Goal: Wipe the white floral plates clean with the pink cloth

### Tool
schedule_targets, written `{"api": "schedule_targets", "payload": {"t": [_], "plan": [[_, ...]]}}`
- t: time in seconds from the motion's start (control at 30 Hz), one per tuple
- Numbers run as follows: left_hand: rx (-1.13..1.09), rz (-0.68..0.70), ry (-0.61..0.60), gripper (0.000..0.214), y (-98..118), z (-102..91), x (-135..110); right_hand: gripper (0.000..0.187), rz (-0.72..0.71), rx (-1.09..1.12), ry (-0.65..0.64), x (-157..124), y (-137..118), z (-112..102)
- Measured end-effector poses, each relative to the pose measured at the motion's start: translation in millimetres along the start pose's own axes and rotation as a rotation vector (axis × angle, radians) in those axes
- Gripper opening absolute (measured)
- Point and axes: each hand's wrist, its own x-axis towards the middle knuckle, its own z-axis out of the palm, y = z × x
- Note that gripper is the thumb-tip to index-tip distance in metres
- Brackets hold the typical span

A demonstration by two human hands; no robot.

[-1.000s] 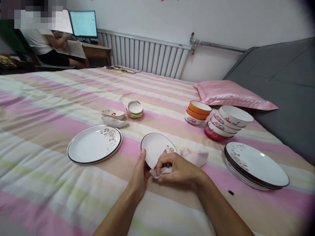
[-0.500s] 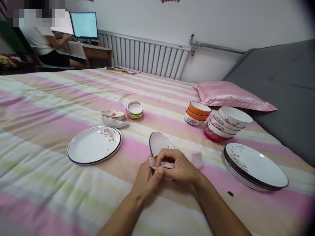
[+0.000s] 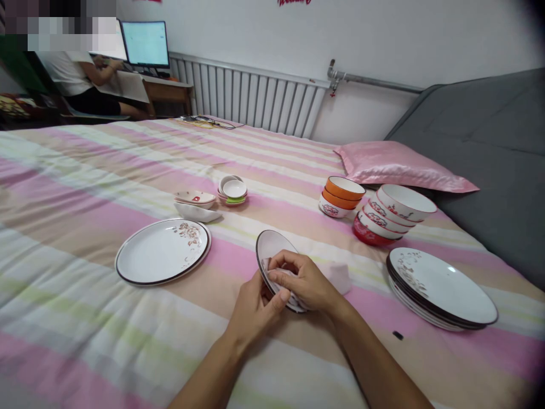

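A white plate (image 3: 272, 245) with a dark rim is tilted up in front of me. My left hand (image 3: 258, 309) grips its lower left edge, thumb over the rim and the other fingers mostly hidden behind it. My right hand (image 3: 304, 284) is closed on a pale cloth (image 3: 338, 276) and presses it against the plate's face; part of the cloth trails out to the right behind the hand. To the left lie oval plates (image 3: 157, 250) with a brown flower pattern. On the right is a stack of similar plates (image 3: 447, 287).
Orange bowls (image 3: 343, 193) and white-and-red bowls (image 3: 394, 213) are stacked at the right. Small dishes (image 3: 234, 189) and boat-shaped dishes (image 3: 196, 204) sit farther back. A small black piece (image 3: 398, 336) lies on the striped bedspread (image 3: 106, 352). A person (image 3: 72, 74) sits at monitors (image 3: 145, 44).
My right hand has moved with the cloth from the plate's rim onto its face. More of the plate's lower edge shows now, and my left thumb has shifted slightly.
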Motion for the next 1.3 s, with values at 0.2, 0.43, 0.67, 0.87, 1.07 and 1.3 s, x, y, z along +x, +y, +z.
{"api": "schedule_targets", "payload": {"t": [0.2,0.43,0.67,0.87,1.07,1.3], "plan": [[-0.179,-0.131,0.099,0.041,9.5,5.1,1.4,0.013,0.066,-0.182,0.170,3.7,16.5,-4.5],[-0.087,-0.155,0.116,0.031,9.8,5.5,2.3,0.015,0.232,-0.514,0.305,3.9,30.5,-17.9],[-0.020,-0.084,-0.041,0.028,2.6,2.4,1.2,0.016,0.266,-0.674,0.466,5.0,37.2,-21.8],[0.025,-0.014,-0.127,0.032,-3.8,0.0,-1.5,0.026,-0.057,-0.501,0.508,6.6,25.9,-17.8],[0.010,-0.020,-0.145,0.032,-5.8,-0.5,-0.2,0.034,-0.321,-0.461,0.334,6.1,16.2,-11.7],[-0.012,-0.035,-0.122,0.035,-7.7,-1.7,1.1,0.034,-0.401,-0.367,0.174,4.6,12.7,-10.0]]}}
